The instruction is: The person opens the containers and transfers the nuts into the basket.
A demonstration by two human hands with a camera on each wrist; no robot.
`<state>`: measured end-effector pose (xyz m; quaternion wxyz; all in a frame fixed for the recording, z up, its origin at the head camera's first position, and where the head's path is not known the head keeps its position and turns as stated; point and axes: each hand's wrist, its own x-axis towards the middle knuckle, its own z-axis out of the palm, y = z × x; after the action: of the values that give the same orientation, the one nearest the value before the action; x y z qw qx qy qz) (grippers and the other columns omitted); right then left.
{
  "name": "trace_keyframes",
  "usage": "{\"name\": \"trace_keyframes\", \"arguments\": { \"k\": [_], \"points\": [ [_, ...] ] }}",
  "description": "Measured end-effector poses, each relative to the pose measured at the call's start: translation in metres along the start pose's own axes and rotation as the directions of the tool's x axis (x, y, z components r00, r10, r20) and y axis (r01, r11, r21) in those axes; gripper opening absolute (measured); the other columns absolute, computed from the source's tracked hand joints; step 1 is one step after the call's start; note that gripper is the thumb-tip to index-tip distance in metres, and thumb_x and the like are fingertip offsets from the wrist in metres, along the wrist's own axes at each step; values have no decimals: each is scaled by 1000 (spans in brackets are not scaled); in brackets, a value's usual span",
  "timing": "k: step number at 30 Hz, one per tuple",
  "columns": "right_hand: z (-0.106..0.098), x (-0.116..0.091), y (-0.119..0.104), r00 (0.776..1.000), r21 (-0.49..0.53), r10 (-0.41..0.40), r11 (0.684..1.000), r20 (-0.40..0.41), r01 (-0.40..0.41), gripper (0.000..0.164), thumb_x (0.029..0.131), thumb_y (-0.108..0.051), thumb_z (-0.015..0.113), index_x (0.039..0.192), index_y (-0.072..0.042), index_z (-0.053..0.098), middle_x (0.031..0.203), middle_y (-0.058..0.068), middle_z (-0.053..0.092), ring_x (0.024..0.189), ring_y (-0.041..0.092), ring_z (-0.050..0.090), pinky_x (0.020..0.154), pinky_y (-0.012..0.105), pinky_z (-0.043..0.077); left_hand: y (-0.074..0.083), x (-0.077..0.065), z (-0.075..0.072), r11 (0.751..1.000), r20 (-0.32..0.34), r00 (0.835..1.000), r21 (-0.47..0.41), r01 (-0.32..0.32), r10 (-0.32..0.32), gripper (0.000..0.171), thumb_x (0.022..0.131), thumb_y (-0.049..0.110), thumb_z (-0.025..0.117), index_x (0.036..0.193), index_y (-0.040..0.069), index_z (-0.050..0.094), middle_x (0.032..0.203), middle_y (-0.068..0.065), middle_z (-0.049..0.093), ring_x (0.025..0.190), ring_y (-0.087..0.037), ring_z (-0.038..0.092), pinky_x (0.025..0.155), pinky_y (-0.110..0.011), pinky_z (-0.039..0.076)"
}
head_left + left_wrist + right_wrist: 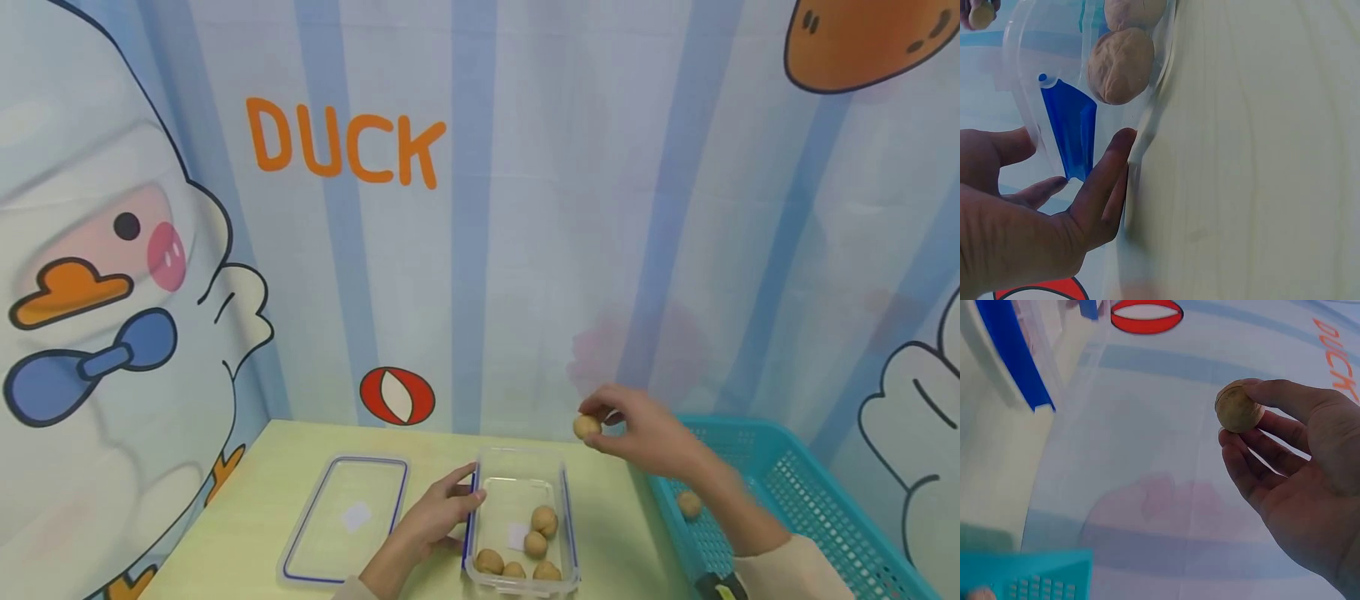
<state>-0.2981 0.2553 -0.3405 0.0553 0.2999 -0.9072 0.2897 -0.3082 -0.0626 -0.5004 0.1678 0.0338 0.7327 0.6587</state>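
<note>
My right hand (637, 429) pinches a round tan walnut (587, 427) between thumb and fingers, raised above the table. In the right wrist view the walnut (1239, 407) shows a seam across its top. My left hand (435, 517) holds the left side of a clear plastic food box (566, 500) with blue side clips, thumb at the rim. Inside the box lie several walnuts (544, 521), mostly toward the near end. In the left wrist view, fingers of the left hand (1041, 212) lie around a blue clip (1074, 128).
A clear lid (341, 521) with a blue seal lies flat left of the box. On the right stands a turquoise perforated basket (813, 492) with a walnut (688, 504) in it. A printed curtain (525, 250) hangs behind the pale table (240, 508).
</note>
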Motion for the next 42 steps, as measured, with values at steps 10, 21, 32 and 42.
{"name": "trace_keyframes", "arguments": {
  "k": [10,21,32,42],
  "points": [
    [-36,-38,47,989,-19,74,997,-125,-77,29,101,-19,75,126,-5,69,119,6,71,111,29,68,95,49,58,-1,1,0,1000,-9,1000,10,2,-2,68,106,29,67,165,13,37,153,-31,46,128,-51,58,76,-54,62],
    [-32,-65,98,967,-4,217,976,-133,-220,37,101,-24,76,125,2,68,119,15,70,112,39,68,92,52,59,1,2,1,999,-22,1000,31,17,-17,69,106,29,67,165,13,37,153,-31,46,128,-51,57,76,-54,63],
    [-7,-78,139,943,-13,307,950,-130,-311,35,98,-25,78,121,1,70,112,11,73,105,34,70,87,48,61,1,1,0,999,-21,1000,29,16,-15,68,106,29,68,165,13,38,154,-31,46,128,-50,57,72,-49,63],
    [1,-82,149,938,-32,320,945,-131,-327,41,97,-29,80,122,2,70,113,15,74,104,36,71,84,55,60,-2,0,1,1000,-11,1000,25,6,-6,68,106,29,68,165,13,38,152,-30,48,126,-47,59,72,-48,63]
  ]
}}
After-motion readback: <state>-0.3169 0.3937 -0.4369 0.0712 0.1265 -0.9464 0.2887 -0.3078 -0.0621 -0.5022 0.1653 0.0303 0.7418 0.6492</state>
